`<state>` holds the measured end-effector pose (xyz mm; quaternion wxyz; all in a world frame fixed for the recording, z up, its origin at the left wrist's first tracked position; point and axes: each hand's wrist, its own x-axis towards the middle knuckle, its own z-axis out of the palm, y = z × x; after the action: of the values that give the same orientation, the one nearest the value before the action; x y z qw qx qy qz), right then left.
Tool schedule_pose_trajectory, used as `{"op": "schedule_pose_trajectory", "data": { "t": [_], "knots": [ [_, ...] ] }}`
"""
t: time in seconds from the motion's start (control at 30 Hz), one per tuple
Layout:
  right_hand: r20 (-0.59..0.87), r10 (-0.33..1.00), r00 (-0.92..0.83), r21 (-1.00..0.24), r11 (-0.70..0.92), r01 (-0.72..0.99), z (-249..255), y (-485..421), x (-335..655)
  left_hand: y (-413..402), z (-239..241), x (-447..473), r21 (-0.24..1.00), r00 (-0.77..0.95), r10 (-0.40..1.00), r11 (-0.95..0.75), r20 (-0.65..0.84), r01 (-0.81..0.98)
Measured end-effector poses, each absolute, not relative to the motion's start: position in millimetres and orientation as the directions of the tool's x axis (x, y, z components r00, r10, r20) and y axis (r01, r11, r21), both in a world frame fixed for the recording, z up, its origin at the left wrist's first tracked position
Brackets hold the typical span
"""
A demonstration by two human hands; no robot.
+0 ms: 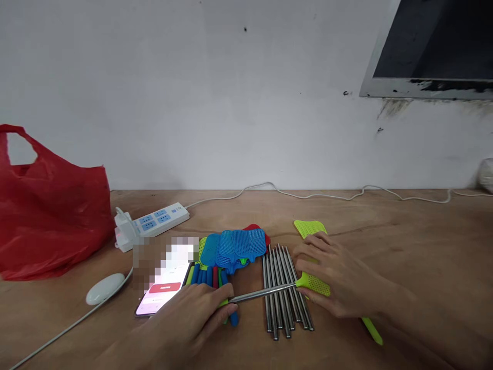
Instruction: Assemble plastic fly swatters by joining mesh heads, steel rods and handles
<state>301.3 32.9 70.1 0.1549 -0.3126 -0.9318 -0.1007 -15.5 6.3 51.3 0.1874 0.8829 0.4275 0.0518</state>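
- From the head view, we saw the yellow-green fly swatter (264,293) held above the wooden table (416,246), its metal shaft slanting over the row of steel rods (285,293), well forward of the table's back edge.
- Our left hand (196,313) was closed round the shaft's left end, where a little yellow-green showed between the fingers; the hand hid the rest.
- Our right hand (327,272) gripped the swatter's mesh head (318,285) near its neck, fingers over the top and thumb below.
- We judged the swatter light, its shaft stiff but smooth enough to slip or turn under the fingers.
- The perforated head looked thin and bendy, so we reckoned the neck a surer hold than the mesh, with the other hand on the shaft's far end.
- The loose rods seemed likely to roll if knocked. Left of them, nearer the back edge, the blue swatter heads (249,242) overlapped and probably slid easily; the coloured handles (204,275) looked grippier.
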Motion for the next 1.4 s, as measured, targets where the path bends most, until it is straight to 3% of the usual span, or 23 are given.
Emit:
{"op": "schedule_pose_trajectory", "data": {
  "t": [0.17,0.27,0.47,0.73,0.93,1.03,1.13,1.17,1.23,1.33,1.4],
  "knots": [
    [0.401,0.475,-0.783,0.377,0.694,0.613,56.1,28.6,288.1,6.9,55.9,-6.9,0.387,0.654,0.756,-0.596,-0.026,0.704],
    [0.396,0.436,-0.808,0.439,0.683,0.584,52.1,29.4,286.2,6.8,59.0,-5.1,0.391,0.659,0.751,-0.592,-0.05,0.704],
    [0.396,0.375,-0.838,0.439,0.725,0.531,52.3,26.2,281.1,4.3,56.4,-5.5,0.417,0.658,0.747,-0.569,-0.097,0.708],
    [0.304,0.385,-0.872,0.407,0.775,0.484,52.7,29.5,286.5,0.8,59.0,-6.5,0.316,0.647,0.747,-0.583,-0.152,0.748],
    [0.334,0.407,-0.851,0.362,0.778,0.514,57.1,34.7,291.1,1.0,60.1,-16.8,0.29,0.642,0.761,-0.596,-0.094,0.749],
    [0.408,0.425,-0.808,0.246,0.801,0.545,64.5,35.2,298.9,-0.2,57.7,-19.5,0.331,0.643,0.765,-0.598,-0.034,0.73],
    [0.594,0.468,-0.654,0.064,0.783,0.619,72.3,38.6,319.1,-2.1,55.6,-22.3,0.384,0.627,0.779,-0.575,-0.013,0.723],
    [0.653,0.521,-0.55,-0.019,0.737,0.676,73.7,40.4,326.8,-2.4,55.0,-23.3,0.4,0.623,0.782,-0.565,-0.021,0.722],
    [0.692,0.663,-0.285,-0.297,0.622,0.724,73.8,43.8,340.2,-2.2,54.1,-24.8,0.422,0.613,0.79,-0.543,-0.038,0.726],
    [0.463,0.886,-0.014,-0.724,0.387,0.571,65.6,46.6,350.9,-0.3,53.9,-25.8,0.446,0.602,0.797,-0.524,-0.042,0.725],
    [0.237,0.972,0.003,-0.886,0.215,0.412,56.0,46.1,351.8,1.8,53.8,-25.9,0.466,0.607,0.794,-0.524,-0.035,0.713]
  ]
}}
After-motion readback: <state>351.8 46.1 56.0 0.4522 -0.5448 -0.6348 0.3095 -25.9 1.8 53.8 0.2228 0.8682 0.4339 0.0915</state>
